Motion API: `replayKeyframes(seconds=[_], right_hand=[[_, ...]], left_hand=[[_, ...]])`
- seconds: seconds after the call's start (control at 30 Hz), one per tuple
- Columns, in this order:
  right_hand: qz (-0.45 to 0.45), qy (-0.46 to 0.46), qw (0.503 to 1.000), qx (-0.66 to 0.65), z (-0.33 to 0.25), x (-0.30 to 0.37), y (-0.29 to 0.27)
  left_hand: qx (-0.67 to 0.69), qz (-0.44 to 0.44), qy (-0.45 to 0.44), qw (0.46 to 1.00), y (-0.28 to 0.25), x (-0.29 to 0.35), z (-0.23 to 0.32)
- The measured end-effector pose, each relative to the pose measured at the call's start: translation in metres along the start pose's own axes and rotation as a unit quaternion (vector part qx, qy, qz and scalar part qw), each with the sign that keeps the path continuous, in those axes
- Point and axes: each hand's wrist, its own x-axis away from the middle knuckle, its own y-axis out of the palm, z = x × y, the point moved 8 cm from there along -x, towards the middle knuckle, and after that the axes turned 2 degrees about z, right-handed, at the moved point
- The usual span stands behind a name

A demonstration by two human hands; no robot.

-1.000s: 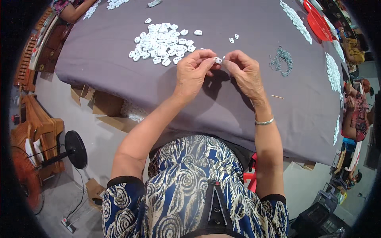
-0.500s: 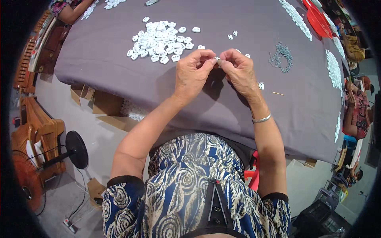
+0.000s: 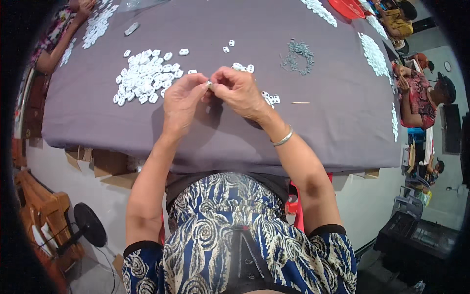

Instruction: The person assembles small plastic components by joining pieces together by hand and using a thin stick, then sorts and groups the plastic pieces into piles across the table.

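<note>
A second ago there was a gap between my two hands; now their fingertips meet, so the work on the small white piece (image 3: 209, 83) is in both hands together. The piece is in the air above the bench (image 3: 342, 122), in front of me, and mostly hidden. With the fingers of my left hand (image 3: 182, 100) I pinch it between thumb and forefinger, and the fingers of my right hand (image 3: 240, 93) pinch at it also from the other side. If a grey pin is between them too, I cannot tell. My view has turned to the right, so the pile of white pieces (image 3: 144, 76) appears farther left. Several two-holed white pieces (image 3: 271, 99) now show near my right wrist, with the thin wooden stick (image 3: 300, 102) beyond them, and the grey pins (image 3: 299, 48) lie farther back in a ring.
</note>
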Motion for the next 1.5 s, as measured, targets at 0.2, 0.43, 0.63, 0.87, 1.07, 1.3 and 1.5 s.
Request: replayKeyframes(seconds=[0.2, 0.43, 0.63, 0.87, 1.07, 1.3, 1.5], right_hand=[[0.121, -0.095, 0.976, 0.157, -0.028, -0.005, -0.046], [0.268, -0.01, 0.895, 0.356, -0.029, -0.011, -0.161], [0.2, -0.01, 0.865, 0.459, -0.012, -0.024, -0.186], [0.137, 0.061, 0.845, 0.513, 0.003, -0.037, -0.174], [0.123, 0.032, 0.896, 0.425, -0.008, -0.039, -0.155], [0.092, 0.039, 0.866, 0.49, -0.013, -0.04, -0.152], [0.098, 0.065, 0.894, 0.433, -0.001, -0.04, -0.166]], left_hand=[[-0.017, 0.039, -0.025, 0.999, 0.0, 0.004, 0.0], [-0.042, 0.055, -0.04, 0.997, 0.001, 0.004, 0.0], [-0.008, 0.04, -0.015, 0.999, 0.006, 0.003, -0.002], [-0.032, 0.037, -0.017, 0.999, 0.004, 0.002, -0.004], [-0.041, 0.043, -0.014, 0.998, 0.002, 0.003, -0.002], [-0.06, 0.036, -0.023, 0.997, 0.003, 0.0, -0.004], [-0.063, 0.03, -0.015, 0.997, 0.004, -0.001, -0.005]])
